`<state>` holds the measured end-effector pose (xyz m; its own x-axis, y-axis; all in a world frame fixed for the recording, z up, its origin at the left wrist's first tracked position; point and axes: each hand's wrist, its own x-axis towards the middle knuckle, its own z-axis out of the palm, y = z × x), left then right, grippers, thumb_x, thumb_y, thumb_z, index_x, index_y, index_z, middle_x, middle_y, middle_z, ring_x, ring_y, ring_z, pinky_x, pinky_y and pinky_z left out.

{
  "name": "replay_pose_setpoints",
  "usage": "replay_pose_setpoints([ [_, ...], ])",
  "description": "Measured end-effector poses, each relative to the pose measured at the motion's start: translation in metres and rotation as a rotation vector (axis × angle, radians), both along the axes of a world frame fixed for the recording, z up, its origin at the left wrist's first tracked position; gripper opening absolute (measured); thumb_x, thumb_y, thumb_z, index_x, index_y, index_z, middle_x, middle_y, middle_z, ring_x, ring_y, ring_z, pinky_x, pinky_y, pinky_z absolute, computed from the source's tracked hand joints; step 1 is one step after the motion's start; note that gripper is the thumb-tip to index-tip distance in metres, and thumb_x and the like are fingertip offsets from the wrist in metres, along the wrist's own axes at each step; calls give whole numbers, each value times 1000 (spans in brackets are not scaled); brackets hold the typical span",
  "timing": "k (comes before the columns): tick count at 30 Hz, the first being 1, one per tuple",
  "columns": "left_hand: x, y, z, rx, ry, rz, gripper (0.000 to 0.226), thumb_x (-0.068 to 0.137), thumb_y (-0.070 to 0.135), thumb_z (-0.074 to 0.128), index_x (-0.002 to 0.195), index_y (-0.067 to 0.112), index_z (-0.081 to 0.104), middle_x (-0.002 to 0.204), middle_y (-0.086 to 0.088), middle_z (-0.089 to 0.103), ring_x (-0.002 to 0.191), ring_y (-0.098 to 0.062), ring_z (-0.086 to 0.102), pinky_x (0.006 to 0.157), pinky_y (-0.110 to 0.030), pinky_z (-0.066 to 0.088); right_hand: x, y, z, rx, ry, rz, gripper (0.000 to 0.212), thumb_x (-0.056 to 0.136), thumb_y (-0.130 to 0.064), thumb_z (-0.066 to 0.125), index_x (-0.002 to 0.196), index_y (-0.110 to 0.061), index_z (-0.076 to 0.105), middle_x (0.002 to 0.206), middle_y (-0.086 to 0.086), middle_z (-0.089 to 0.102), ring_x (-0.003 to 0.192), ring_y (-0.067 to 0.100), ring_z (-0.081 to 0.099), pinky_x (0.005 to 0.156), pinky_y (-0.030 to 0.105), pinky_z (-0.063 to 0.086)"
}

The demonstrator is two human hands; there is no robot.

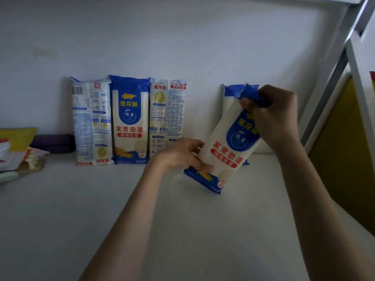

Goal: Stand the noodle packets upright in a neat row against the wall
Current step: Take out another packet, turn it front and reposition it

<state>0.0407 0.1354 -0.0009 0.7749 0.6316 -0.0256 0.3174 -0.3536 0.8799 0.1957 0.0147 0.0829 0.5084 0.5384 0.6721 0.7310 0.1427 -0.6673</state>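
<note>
We're holding the tilted noodle packet (229,147) out in front of the wall (182,37). Our right hand (274,116) pinches its blue top and our left hand (182,155) curls round the lower edge. Three upright packets (129,120) line the wall on the left, with a fourth packet (230,94) right behind ours.

5 noodle packets: 3 in a row left of the left hand (182,155), namely leftmost packet (92,122), middle packet (129,120) and third packet (167,114); 1 held packet (227,151) between both hands; 1 rear packet (231,96) behind the right hand (274,114). 2 hands. 1 purple box (52,142) far left of the left hand
</note>
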Motion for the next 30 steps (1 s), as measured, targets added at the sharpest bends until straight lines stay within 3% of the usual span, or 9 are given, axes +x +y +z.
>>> replay_pose_setpoints([
  [3,0,-1,-1,17,-82,23,48,65,15,90,108,25,70,106,8,75,98,-6,69,75,-20,56,-15,1,1,-57,-141,65,21,84,-27,72,84,-7,65,78,4,68,72,14,67,61,30,56],
  [6,-1,2,-7,25,-116,64,42,65,8,89,96,29,70,103,7,75,100,-8,68,82,-29,57,-26,2,3,-93,-199,125,30,79,-34,76,99,-13,69,89,-1,71,77,8,68,66,30,60],
  [9,0,5,-14,26,-148,130,40,66,9,88,96,27,70,103,6,75,102,-11,68,91,-37,56,-21,4,4,-119,-66,178,63,73,-37,79,129,-23,54,106,-7,62,86,2,63,64,20,56],
  [11,2,6,-16,14,-185,182,36,68,9,87,93,28,69,99,9,74,102,-11,67,90,-35,55,-10,3,1,-204,84,207,75,65,-39,80,130,-19,48,107,-5,58,90,6,62,64,20,55],
  [14,9,3,-21,4,-290,281,33,71,6,85,88,28,67,94,9,71,93,-8,67,78,-24,55,11,10,-21,-501,169,243,58,66,-30,81,115,-9,59,97,-3,64,92,16,65,75,31,58],
  [18,22,2,-33,-36,-430,433,35,72,7,84,104,15,72,107,-2,75,94,-13,71,81,-33,59,24,27,-72,-765,150,290,41,76,-9,79,114,-6,64,93,-4,68,88,16,66,80,37,59],
  [22,26,2,-34,-63,-429,414,40,75,9,82,112,14,68,112,-3,73,100,-16,70,83,-34,59,13,40,-107,-605,292,329,54,75,-1,76,124,-13,57,113,-1,64,110,21,59,88,41,56],
  [24,21,7,-30,-26,-328,375,45,74,8,83,115,15,66,111,1,72,99,-13,67,79,-28,57,8,46,-115,-524,296,288,56,75,3,74,126,-13,56,122,1,62,118,20,55,96,46,51],
  [30,17,17,-42,96,-47,390,62,59,7,91,115,14,65,106,-3,73,99,-19,69,82,-33,57,2,49,-119,-478,245,237,51,83,3,67,129,-12,50,131,4,57,128,24,48,102,47,43],
])
